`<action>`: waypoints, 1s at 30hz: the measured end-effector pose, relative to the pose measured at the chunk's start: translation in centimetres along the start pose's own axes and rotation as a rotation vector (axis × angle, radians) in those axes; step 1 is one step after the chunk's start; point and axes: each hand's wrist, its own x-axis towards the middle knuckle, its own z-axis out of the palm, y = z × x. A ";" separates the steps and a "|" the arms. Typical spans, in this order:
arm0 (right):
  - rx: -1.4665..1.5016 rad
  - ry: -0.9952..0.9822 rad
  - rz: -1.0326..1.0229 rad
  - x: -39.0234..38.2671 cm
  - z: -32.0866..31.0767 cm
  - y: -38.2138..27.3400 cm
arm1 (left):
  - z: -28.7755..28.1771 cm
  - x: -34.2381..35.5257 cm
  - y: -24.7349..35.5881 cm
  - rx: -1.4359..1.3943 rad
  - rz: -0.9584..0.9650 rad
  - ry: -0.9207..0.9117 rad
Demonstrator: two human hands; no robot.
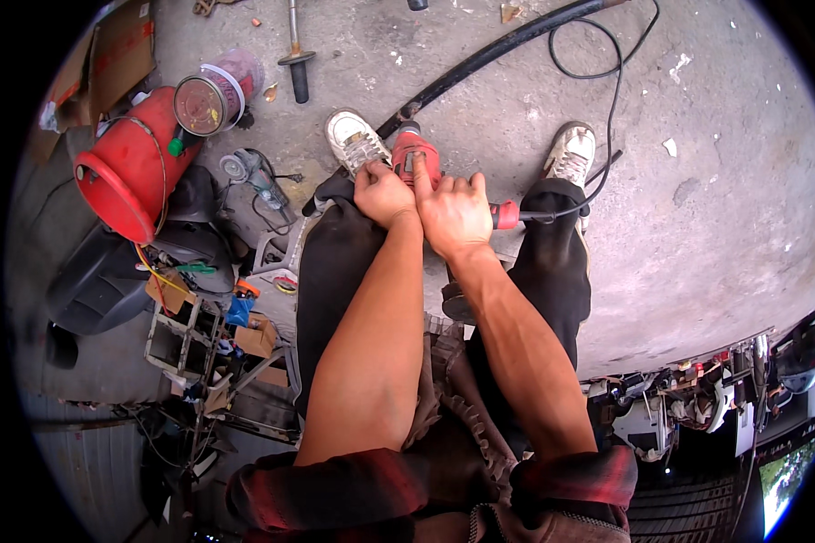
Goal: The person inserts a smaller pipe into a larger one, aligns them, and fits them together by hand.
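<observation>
A red power tool [404, 152] sits between my white shoes, its dark nose pointing away from me and its red handle [504, 214] sticking out to the right with a black cord. My right hand [453, 210] lies over the tool, index finger on its body and the other fingers curled onto it. My left hand [382, 193] is closed at the tool's left side, thumb and finger pinched; what is between them is hidden. A long black hose [480, 68] runs diagonally behind the tool.
A red bucket [118, 176], a round can [199, 104], cardboard [104, 45], an angle grinder [261, 181] and clutter are on the left. A rod with a black grip [299, 77] lies on the concrete floor [661, 226]. More parts [647, 425] are at lower right.
</observation>
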 end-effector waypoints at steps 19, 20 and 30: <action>-0.003 -0.019 -0.001 0.1 -0.4 0.1 | 0.2 -0.2 0.3 0.006 -0.022 -0.002; -0.003 -0.026 0.002 0.2 -0.4 0.1 | 0.2 0.0 0.2 0.002 -0.021 0.001; -0.009 -0.033 0.007 0.2 -0.4 0.2 | 0.4 -0.2 0.4 -0.010 -0.010 0.008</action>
